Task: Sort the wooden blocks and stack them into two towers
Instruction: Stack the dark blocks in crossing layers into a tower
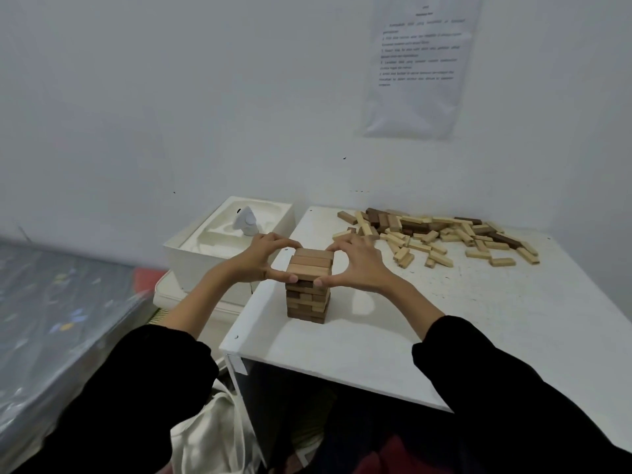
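A tower of brown wooden blocks (308,295) stands several layers high near the left edge of the white table (427,323). My left hand (265,256) curls round the top layers from the left, thumb on the near face. From the right, my right hand (355,265) grips the same top layers, its thumb tip meeting the near face too. A loose pile of pale and dark blocks (441,236) lies scattered at the table's far right.
A white box (205,258) with a small white object (245,222) on its moulded insert stands left of the table, close behind my left hand. A printed sheet (420,63) hangs on the wall. A patterned mattress (58,309) fills the left.
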`<state>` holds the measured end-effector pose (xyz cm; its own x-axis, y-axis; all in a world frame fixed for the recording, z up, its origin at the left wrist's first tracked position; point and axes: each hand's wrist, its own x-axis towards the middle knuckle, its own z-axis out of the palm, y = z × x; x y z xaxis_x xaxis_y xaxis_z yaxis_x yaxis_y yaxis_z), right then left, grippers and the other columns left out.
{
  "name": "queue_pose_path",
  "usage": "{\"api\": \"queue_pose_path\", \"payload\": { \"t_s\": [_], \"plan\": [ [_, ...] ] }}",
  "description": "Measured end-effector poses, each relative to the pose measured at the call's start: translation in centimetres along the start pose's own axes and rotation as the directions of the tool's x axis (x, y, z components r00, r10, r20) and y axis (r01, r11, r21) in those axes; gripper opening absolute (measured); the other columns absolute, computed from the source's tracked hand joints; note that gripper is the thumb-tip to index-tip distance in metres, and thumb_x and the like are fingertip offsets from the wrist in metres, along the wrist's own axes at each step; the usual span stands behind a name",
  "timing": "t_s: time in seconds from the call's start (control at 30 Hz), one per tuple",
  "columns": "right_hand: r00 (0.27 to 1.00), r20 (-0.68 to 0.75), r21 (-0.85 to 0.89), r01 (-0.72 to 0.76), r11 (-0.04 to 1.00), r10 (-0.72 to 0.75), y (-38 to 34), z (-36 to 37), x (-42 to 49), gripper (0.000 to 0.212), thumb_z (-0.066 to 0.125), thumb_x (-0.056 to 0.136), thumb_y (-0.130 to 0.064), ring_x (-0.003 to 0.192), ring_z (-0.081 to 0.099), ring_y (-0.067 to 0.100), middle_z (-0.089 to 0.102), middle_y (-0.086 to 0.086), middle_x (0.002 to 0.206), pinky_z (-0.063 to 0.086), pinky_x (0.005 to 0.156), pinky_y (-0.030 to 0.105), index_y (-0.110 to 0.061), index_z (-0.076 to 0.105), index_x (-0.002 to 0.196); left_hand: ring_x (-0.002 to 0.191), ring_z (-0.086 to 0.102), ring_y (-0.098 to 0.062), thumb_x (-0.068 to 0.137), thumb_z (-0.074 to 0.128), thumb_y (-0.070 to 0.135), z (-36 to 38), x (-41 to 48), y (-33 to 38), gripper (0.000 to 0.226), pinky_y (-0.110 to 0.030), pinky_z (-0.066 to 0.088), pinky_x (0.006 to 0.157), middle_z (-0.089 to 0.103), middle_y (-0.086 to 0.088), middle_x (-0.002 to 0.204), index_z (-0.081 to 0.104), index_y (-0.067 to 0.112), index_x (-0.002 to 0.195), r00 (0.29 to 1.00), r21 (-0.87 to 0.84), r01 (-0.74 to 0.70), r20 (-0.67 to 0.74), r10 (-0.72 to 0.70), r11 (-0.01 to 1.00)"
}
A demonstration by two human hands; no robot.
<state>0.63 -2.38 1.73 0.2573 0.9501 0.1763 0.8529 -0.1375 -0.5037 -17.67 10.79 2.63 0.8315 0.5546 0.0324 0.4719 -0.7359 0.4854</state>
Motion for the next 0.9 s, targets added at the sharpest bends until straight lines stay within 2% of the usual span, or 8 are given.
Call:
{"api": "queue_pose_path", "payload": {
  "t_s": [0.27, 0.37, 0.43, 0.5, 0.6, 0.7, 0.77, 0.9],
  "plan": [
    [0.999, 0.046, 0.053, -0.025, 0.998, 0.022, 0.0, 0.1, -0.7, 0.078, 0.073, 0.071, -0.055, 0.138, 0.018, 0.021, 0.034, 0.003, 0.145, 0.017, 0.109, 0.042, -0.027, 0.042, 0.136, 0.126, 0.025, -0.017, 0.061, 0.070, 0.062, 0.3, -0.3, -0.7, 0.082, -0.036, 0.024, 0.108, 0.037, 0.001, 0.132, 0.040, 0.039, 0.134, 1.000, -0.053, -0.008, 0.024, 0.009, 0.999],
    [0.992, 0.112, 0.266, -0.086, 0.960, 0.058, 0.0, 0.4, -1.0, 0.091, 0.057, 0.074, -0.069, 0.143, 0.010, 0.021, 0.021, 0.001, 0.154, 0.014, 0.115, 0.049, -0.026, 0.026, 0.147, 0.139, 0.022, -0.016, 0.080, 0.062, 0.058, 0.6, -0.9, -0.7, 0.083, -0.033, 0.021, 0.112, 0.028, -0.001, 0.149, 0.026, 0.025, 0.147, 1.000, -0.216, 0.010, -0.019, -0.014, 0.976],
    [0.981, 0.123, 0.494, -0.192, 0.848, 0.151, -0.7, 0.7, -1.5, 0.096, 0.033, 0.073, -0.084, 0.146, 0.002, 0.020, 0.011, -0.001, 0.158, 0.007, 0.116, 0.054, -0.027, 0.018, 0.150, 0.144, 0.018, -0.016, 0.099, 0.034, 0.044, 1.4, -1.1, 0.1, 0.060, -0.034, 0.017, 0.117, 0.022, -0.001, 0.155, 0.018, 0.016, 0.150, 0.993, -0.511, 0.023, -0.086, -0.077, 0.859],
    [0.952, 0.147, 0.661, -0.296, 0.689, 0.269, -1.7, 1.5, -1.8, 0.079, 0.016, 0.084, -0.074, 0.146, -0.003, 0.019, 0.004, -0.003, 0.159, 0.000, 0.117, 0.052, -0.031, 0.012, 0.151, 0.144, 0.017, -0.014, 0.099, 0.009, 0.050, 2.7, -1.0, 1.3, 0.062, -0.037, 0.015, 0.118, 0.022, 0.000, 0.156, 0.017, 0.015, 0.150, 0.967, -0.792, 0.074, -0.091, -0.237, 0.605],
    [0.918, 0.193, 0.775, -0.359, 0.520, 0.346, -3.0, 3.8, -2.8, 0.069, 0.009, 0.090, -0.065, 0.144, 0.013, 0.019, 0.014, -0.002, 0.157, 0.015, 0.113, 0.042, -0.031, 0.015, 0.150, 0.143, 0.020, -0.011, 0.096, 0.008, 0.059, 4.8, -0.4, 1.5, 0.072, -0.038, 0.012, 0.119, 0.026, 0.002, 0.154, 0.024, 0.013, 0.149, 0.912, -0.950, 0.112, -0.018, -0.409, 0.292],
    [0.916, 0.206, 0.845, -0.343, 0.410, 0.344, -3.4, 6.3, -3.2, 0.084, 0.006, 0.078, -0.077, 0.124, 0.049, 0.016, 0.048, 0.002, 0.140, 0.043, 0.086, 0.022, -0.032, 0.038, 0.141, 0.139, 0.031, -0.013, 0.092, 0.001, 0.066, 6.0, -0.6, 1.5, 0.083, -0.037, 0.015, 0.118, 0.038, -0.001, 0.149, 0.034, 0.011, 0.145, 0.934, -0.962, 0.149, 0.061, -0.353, 0.230],
    [0.922, 0.185, 0.862, -0.318, 0.394, 0.339, -3.6, 6.6, -3.3, 0.083, 0.005, 0.079, -0.076, 0.112, 0.057, 0.015, 0.059, 0.004, 0.127, 0.046, 0.072, 0.017, -0.032, 0.047, 0.135, 0.139, 0.032, -0.018, 0.090, -0.001, 0.068, 6.2, -0.8, 2.0, 0.084, -0.038, 0.018, 0.118, 0.039, -0.005, 0.148, 0.026, 0.014, 0.149, 0.938, -0.966, 0.160, 0.085, -0.337, 0.201],
    [0.924, 0.171, 0.883, -0.298, 0.363, 0.342, -3.8, 6.7, -3.0, 0.076, 0.004, 0.088, -0.069, 0.109, 0.059, 0.017, 0.060, 0.007, 0.124, 0.050, 0.078, 0.025, -0.028, 0.047, 0.135, 0.139, 0.032, -0.023, 0.092, -0.001, 0.064, 5.7, -0.9, 3.3, 0.079, -0.040, 0.019, 0.117, 0.038, -0.009, 0.148, 0.020, 0.016, 0.150, 0.933, -0.967, 0.161, 0.084, -0.350, 0.196]
  ]
}}
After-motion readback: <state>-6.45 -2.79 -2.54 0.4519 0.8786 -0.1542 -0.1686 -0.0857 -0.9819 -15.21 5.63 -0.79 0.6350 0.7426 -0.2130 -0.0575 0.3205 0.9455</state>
